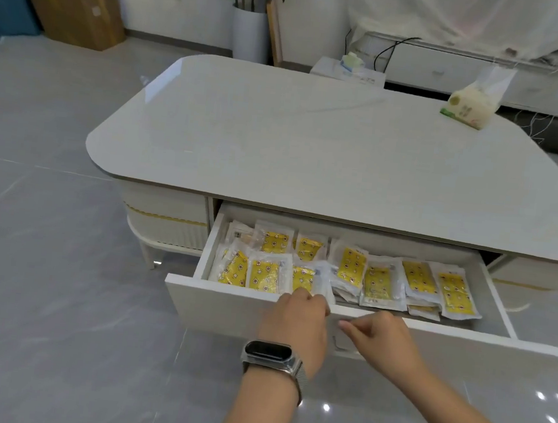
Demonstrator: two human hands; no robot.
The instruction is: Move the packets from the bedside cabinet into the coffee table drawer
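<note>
Grey tiled floor [42, 255], big white coffee table [312, 146] with its drawer [226, 305] pulled open toward me. Tissue pack [471, 104] sits on the far right corner of the top. Packets [380, 284] lie 2 rows deep in the drawer, some overlapping: clear film over yellow inserts, so I judge them light, floppy, slippery, not fragile. Best taken by pinching a sealed edge, or scooping several flat. My left hand [297, 320] has fingers curled over the drawer's front lip near 1 packet; can't tell if it holds it. My right hand [381, 335] is loosely curled at the lip, holding nothing visible.
</note>
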